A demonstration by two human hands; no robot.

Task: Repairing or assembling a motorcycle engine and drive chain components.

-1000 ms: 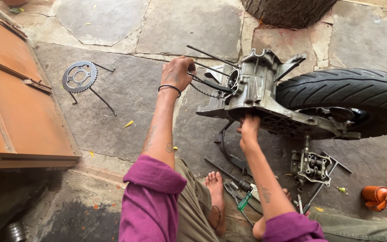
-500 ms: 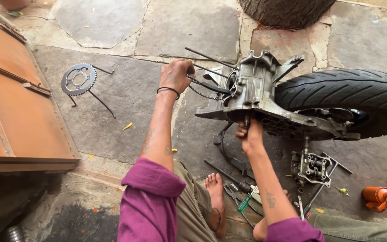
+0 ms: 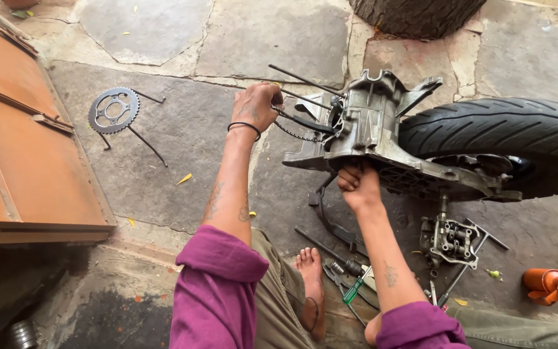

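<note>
Left hand (image 3: 258,105) has its grip clenched around a long stud (image 3: 305,97) on the engine case (image 3: 372,129); right hand (image 3: 356,186) is fisted, grasping the case's lower edge

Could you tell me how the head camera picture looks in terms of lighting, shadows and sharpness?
Head view: soft, even daylight with no glare; only faint shadows under the engine casing and tyre. The left hand, right hand and sprocket look sharp; the bottom-left corner is dark, and the wide lens bends the edges slightly.
</note>
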